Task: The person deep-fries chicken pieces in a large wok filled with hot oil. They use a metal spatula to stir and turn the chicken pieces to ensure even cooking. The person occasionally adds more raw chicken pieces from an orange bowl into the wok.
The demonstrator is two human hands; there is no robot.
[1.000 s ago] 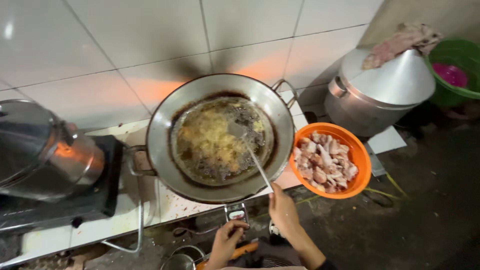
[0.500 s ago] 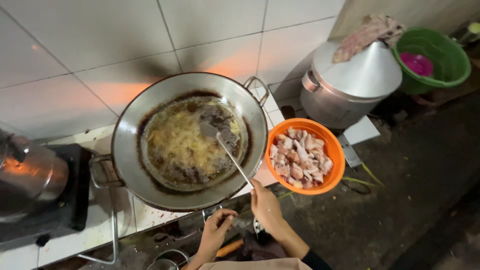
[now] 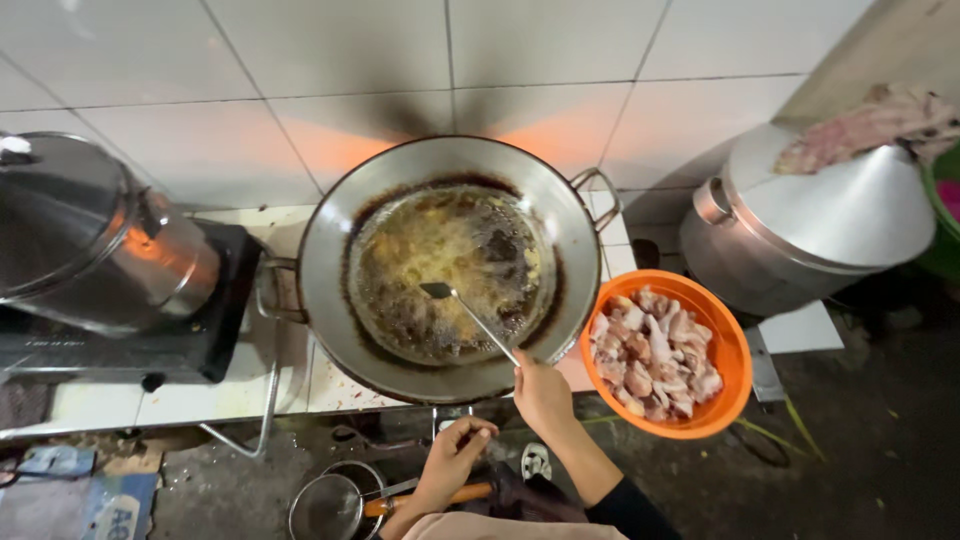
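Note:
A big metal wok (image 3: 330, 240) stands on a burner, with bubbling yellow oil (image 3: 440, 265) and dark bits inside. My right hand (image 3: 541, 394) grips the handle of a thin metal spatula (image 3: 470, 315), whose blade dips into the oil near the middle. My left hand (image 3: 456, 457) is lower, below the wok's front rim, fingers curled at the burner's knob area; what it touches is unclear. An orange bowl (image 3: 735, 375) of raw chicken pieces (image 3: 655, 350) sits just right of the wok.
A steel pot (image 3: 110, 250) rests on a black stove at left. A large lidded aluminium pot (image 3: 800, 230) with a cloth on top stands at right. A wire skimmer (image 3: 330, 505) with an orange handle lies on the floor below. White tiled wall behind.
The view has shifted, so everything sits differently in frame. My right hand keeps stirring with the spatula in the oil; my left hand stays below the wok.

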